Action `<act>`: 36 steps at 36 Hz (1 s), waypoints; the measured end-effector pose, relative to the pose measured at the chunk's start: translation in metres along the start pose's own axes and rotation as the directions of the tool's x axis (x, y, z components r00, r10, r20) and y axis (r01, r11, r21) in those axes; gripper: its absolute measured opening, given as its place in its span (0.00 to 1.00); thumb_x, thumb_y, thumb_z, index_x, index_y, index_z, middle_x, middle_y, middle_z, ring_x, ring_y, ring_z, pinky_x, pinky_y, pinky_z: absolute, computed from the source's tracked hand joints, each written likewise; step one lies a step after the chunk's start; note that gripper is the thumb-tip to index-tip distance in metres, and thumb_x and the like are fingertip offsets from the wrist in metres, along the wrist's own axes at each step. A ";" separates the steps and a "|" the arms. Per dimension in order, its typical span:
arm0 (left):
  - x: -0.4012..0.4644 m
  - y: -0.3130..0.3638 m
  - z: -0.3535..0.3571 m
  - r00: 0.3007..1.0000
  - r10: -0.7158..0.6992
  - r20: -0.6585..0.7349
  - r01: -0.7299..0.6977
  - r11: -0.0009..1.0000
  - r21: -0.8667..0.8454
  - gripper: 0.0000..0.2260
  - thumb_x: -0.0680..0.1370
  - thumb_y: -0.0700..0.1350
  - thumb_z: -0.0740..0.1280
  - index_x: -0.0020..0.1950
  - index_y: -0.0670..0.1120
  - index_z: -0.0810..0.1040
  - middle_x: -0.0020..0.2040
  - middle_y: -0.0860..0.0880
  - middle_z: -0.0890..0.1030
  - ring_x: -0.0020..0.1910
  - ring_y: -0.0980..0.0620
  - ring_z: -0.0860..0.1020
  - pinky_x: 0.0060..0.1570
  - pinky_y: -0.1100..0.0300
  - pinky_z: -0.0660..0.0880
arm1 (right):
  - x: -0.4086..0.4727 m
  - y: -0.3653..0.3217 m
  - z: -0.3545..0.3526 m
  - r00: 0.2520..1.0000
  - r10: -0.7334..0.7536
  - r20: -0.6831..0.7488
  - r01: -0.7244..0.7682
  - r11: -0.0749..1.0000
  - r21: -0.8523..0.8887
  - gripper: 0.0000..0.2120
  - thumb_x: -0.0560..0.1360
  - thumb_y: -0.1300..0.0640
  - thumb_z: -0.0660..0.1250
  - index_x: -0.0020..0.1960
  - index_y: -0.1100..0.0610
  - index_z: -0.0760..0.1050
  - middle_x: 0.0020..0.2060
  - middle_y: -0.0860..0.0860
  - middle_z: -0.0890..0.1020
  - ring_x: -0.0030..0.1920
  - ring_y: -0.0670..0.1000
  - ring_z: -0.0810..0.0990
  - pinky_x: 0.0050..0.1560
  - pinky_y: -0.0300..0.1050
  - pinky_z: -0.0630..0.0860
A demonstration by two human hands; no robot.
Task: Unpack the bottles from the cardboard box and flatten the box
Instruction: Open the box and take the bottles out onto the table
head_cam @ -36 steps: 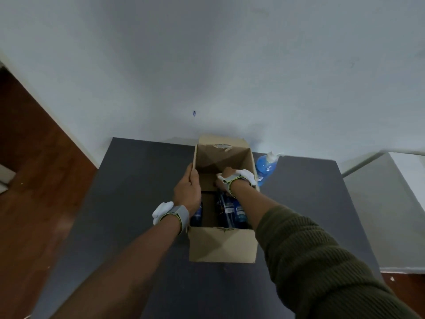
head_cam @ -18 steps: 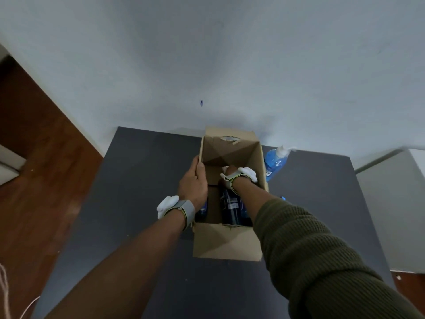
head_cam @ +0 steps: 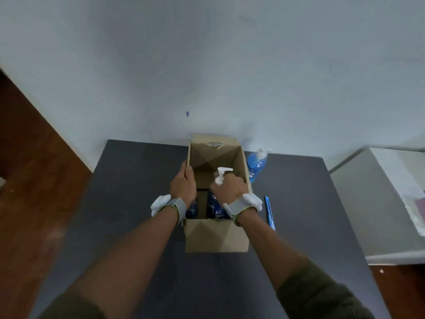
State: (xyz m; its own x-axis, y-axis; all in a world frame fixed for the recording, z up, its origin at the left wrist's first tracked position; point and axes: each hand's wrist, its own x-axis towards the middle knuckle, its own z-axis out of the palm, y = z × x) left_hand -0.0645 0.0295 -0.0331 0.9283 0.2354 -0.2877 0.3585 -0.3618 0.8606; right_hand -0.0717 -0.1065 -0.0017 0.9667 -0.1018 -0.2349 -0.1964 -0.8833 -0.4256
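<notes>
An open cardboard box (head_cam: 216,237) stands in the middle of a dark table (head_cam: 128,203). My left hand (head_cam: 182,186) grips the box's left wall. My right hand (head_cam: 230,187) is closed around the neck of a blue pump bottle (head_cam: 216,209), whose white pump head rises above the hand inside the box. Another dark blue bottle (head_cam: 192,209) shows in the box behind my left wrist. One blue pump bottle (head_cam: 256,164) stands on the table just right of the box's far corner.
A blue box cutter (head_cam: 269,212) lies on the table right of the box. A white wall rises behind the table. A grey-white surface (head_cam: 379,203) stands at the right, and brown wooden floor lies at the left.
My right hand has come up out of the box with a pump bottle in it, so the white pump head now shows. The left hand stays on the box wall.
</notes>
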 end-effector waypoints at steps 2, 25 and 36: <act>-0.002 0.000 -0.001 1.000 0.009 0.010 -0.009 1.000 0.014 0.20 0.86 0.54 0.49 0.78 0.56 0.64 0.71 0.46 0.74 0.68 0.40 0.73 0.56 0.58 0.65 | -0.013 0.006 0.000 0.999 0.027 -0.018 -0.027 1.000 0.016 0.10 0.77 0.49 0.62 0.42 0.54 0.72 0.39 0.54 0.80 0.42 0.58 0.78 0.40 0.44 0.68; -0.001 -0.003 -0.002 1.000 0.025 -0.016 -0.023 0.998 0.066 0.21 0.86 0.55 0.47 0.78 0.56 0.65 0.72 0.44 0.74 0.66 0.38 0.74 0.55 0.56 0.65 | 0.005 0.051 -0.139 0.777 0.027 -0.629 -0.020 1.000 0.018 0.18 0.72 0.42 0.66 0.36 0.56 0.73 0.30 0.50 0.76 0.33 0.55 0.74 0.35 0.42 0.66; -0.005 0.000 -0.002 0.999 0.035 -0.028 -0.033 0.998 0.044 0.21 0.87 0.53 0.48 0.79 0.55 0.64 0.71 0.44 0.74 0.64 0.40 0.75 0.54 0.58 0.65 | 0.025 0.095 -0.069 0.905 0.126 -0.407 -0.114 0.992 0.054 0.16 0.74 0.42 0.63 0.36 0.53 0.72 0.33 0.52 0.80 0.36 0.57 0.80 0.36 0.43 0.72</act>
State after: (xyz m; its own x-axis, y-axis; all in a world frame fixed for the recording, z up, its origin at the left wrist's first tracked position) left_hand -0.0695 0.0307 -0.0309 0.9370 0.2481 -0.2458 0.3313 -0.4090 0.8503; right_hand -0.0552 -0.2244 0.0124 0.9164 -0.3900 0.0897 -0.3142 -0.8400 -0.4424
